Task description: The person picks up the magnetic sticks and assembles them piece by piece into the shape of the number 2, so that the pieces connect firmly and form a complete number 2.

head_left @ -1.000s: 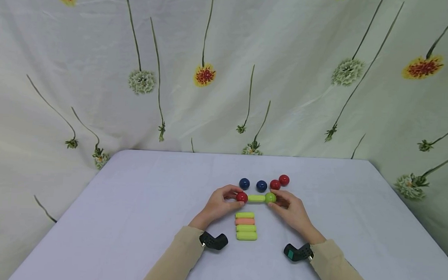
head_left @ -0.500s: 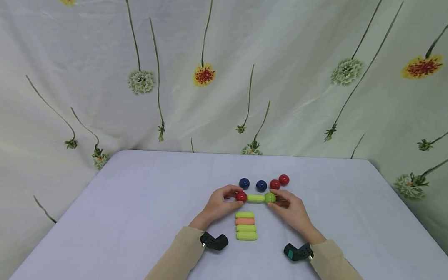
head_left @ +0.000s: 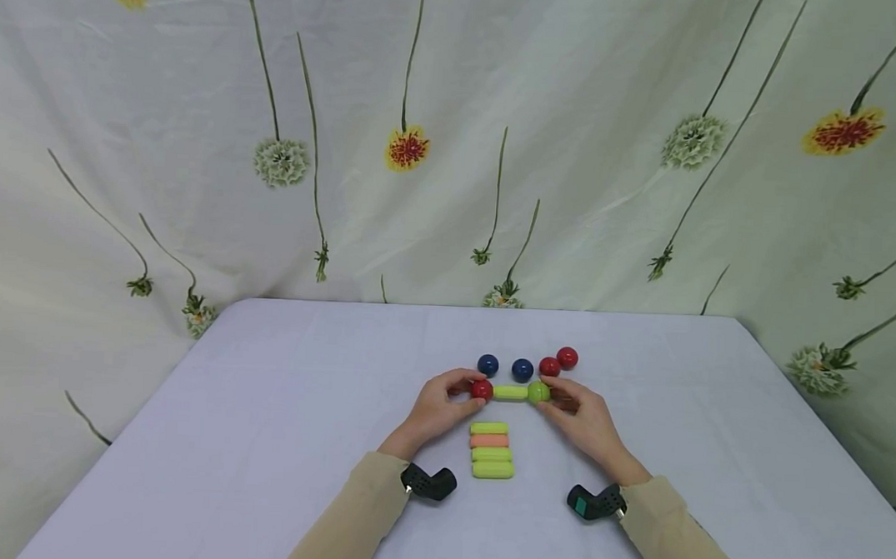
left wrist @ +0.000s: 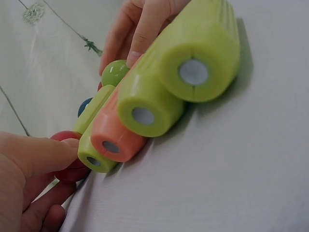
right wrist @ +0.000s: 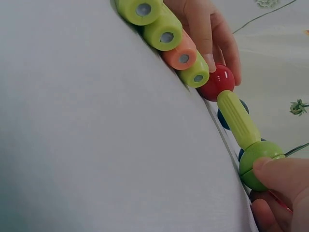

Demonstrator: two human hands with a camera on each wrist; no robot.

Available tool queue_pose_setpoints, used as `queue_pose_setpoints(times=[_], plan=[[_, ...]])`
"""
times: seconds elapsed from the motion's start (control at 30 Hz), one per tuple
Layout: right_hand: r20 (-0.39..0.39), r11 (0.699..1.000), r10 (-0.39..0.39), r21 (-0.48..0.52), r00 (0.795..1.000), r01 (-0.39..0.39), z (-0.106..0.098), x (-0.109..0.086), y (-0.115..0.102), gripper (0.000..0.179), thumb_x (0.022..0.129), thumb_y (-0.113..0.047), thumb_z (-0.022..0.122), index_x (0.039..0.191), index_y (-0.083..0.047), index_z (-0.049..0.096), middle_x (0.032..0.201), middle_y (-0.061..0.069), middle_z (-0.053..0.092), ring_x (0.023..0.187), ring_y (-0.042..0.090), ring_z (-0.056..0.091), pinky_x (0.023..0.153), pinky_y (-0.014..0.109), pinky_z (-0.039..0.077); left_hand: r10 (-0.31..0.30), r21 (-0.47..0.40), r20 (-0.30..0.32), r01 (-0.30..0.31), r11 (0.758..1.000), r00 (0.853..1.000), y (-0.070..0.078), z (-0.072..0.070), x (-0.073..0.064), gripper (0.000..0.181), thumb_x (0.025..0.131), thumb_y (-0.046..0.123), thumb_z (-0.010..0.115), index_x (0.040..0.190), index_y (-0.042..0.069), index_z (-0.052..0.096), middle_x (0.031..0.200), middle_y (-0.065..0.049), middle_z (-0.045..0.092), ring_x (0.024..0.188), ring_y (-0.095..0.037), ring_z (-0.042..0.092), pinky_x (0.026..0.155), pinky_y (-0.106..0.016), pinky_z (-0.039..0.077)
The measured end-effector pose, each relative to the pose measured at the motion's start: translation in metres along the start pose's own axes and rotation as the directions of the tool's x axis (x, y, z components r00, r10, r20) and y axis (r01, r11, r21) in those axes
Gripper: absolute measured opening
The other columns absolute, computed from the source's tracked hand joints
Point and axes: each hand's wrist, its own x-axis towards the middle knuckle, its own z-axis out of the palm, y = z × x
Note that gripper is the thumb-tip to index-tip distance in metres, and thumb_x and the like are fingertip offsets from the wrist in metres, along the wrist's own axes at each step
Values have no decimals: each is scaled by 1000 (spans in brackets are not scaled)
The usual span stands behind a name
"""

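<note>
A yellow-green rod (head_left: 511, 392) joins a red ball (head_left: 482, 389) on its left end to a green ball (head_left: 538, 391) on its right end. My left hand (head_left: 438, 405) pinches the red ball between thumb and fingers. On the other side, my right hand (head_left: 581, 415) pinches the green ball the same way. The right wrist view shows the ribbed rod (right wrist: 238, 119) meeting both balls. Closer to me lie several short rods side by side, yellow-green ones (head_left: 492, 470) and an orange one (head_left: 489, 441). Grey discs show in their ends in the left wrist view.
Behind the joined piece lie two dark blue balls (head_left: 488, 365) and two red balls (head_left: 567, 357), the red ones touching or nearly so. A white cloth covers the table (head_left: 300, 406). A flower-print curtain (head_left: 454, 146) hangs past its far edge.
Both hands keep their grip on the balls. The joined piece has shifted very slightly left and away from me; the other balls and rods lie as before.
</note>
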Motion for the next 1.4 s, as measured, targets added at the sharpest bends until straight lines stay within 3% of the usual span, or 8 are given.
queue_pose_setpoints(times=[0.37,0.63,0.83,1.2,1.4], plan=[[-18,1000,-2,-18,1000,2,0,0,0,38,83,-8,70,121,-6,62,113,11,65,95,23,64,80,37,52,22,38,-30,-21,999,999,-3,1,1,32,83,14,71,114,12,65,107,-3,62,94,-17,56,86,-36,45],[-124,998,62,-10,990,-63,-2,1,-2,29,84,-9,70,112,-5,65,109,10,66,93,23,64,79,39,52,21,44,-32,-20,999,999,-4,0,2,32,83,15,72,113,11,65,107,-3,62,93,-17,57,85,-34,46],[-197,999,44,-18,979,-49,-4,2,-9,21,87,-11,67,107,-7,67,105,7,67,89,20,63,77,33,52,25,31,-29,-24,999,999,-4,0,3,32,82,14,72,113,10,65,107,-4,62,93,-17,57,85,-35,46],[-117,999,-53,-18,992,51,2,-2,-34,17,85,-11,70,102,-8,68,93,0,67,82,14,61,73,29,52,9,30,-27,-8,1000,1000,-2,0,3,33,82,15,72,114,11,65,107,-4,62,94,-17,57,85,-35,45],[-66,999,-53,-15,996,53,9,-6,-42,17,84,-11,71,100,-7,68,91,-1,67,82,14,60,73,29,52,10,41,-23,-9,999,1000,-1,-1,3,33,83,16,72,114,11,65,108,-3,62,94,-17,57,85,-34,45]])
